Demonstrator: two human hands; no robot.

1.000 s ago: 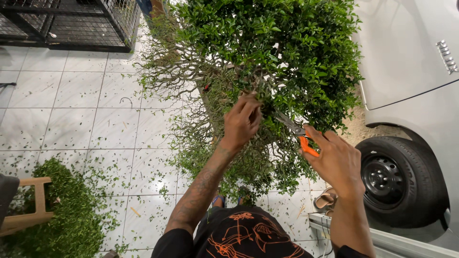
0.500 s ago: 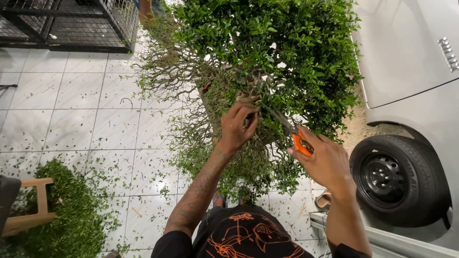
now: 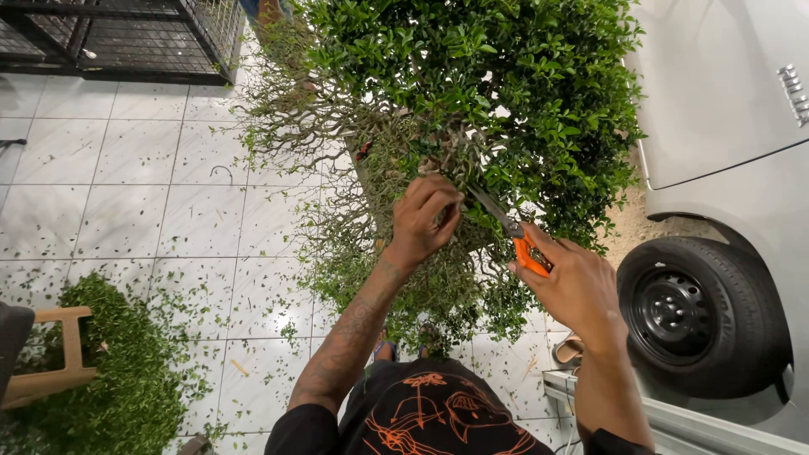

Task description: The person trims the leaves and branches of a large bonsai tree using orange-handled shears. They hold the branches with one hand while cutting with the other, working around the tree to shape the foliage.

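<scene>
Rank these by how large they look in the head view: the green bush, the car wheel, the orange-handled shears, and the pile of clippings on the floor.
1. green bush
2. pile of clippings, partly cut off by the picture edge, so its rank against the wheel is unsure
3. car wheel
4. orange-handled shears, held in the right hand

No packages, labels, signs or screens show here. The nearest thing is a small chrome badge of raised letters on the white car's body, upper right.
</scene>
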